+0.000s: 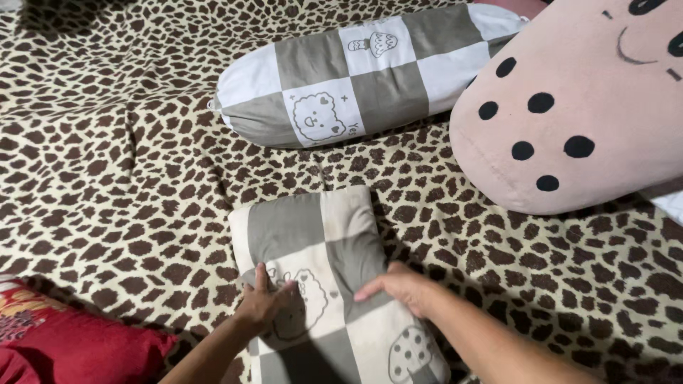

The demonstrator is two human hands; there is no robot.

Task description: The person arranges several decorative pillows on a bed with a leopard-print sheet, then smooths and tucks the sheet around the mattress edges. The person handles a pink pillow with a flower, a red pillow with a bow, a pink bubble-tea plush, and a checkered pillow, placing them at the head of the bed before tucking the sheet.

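- Here, my left hand (265, 299) lies flat and open on the grey-and-cream checked pillow (320, 263), fingers spread over the little bear drawing printed on one pale square.
- My right hand (400, 284) rests on the same pillow, just to the right of the left one; its fingers are stretched out and point left, palm down, gripping nothing.
- The two hands sit close but apart, with a strip of the pillow's cover showing between them.
- The checked pillow lies flat on the leopard-print bedspread (114, 178), low in the middle of the view, its far end pointing away from me and its near end running off the bottom edge.
- A mushroom drawing shows on the pillow's near right square, beside my right forearm.
- Farther up the bedspread, well apart from my hands, a bolster (356, 71) in matching grey and white checks lies on a slant, its right end tucked against the pink plush cushion (583, 107).
- That pink cushion, with black dots and a drawn smile, fills the upper right corner and rests on the bedspread.
- At the lower left, a red cushion (64, 341) pokes in just beside my left forearm.
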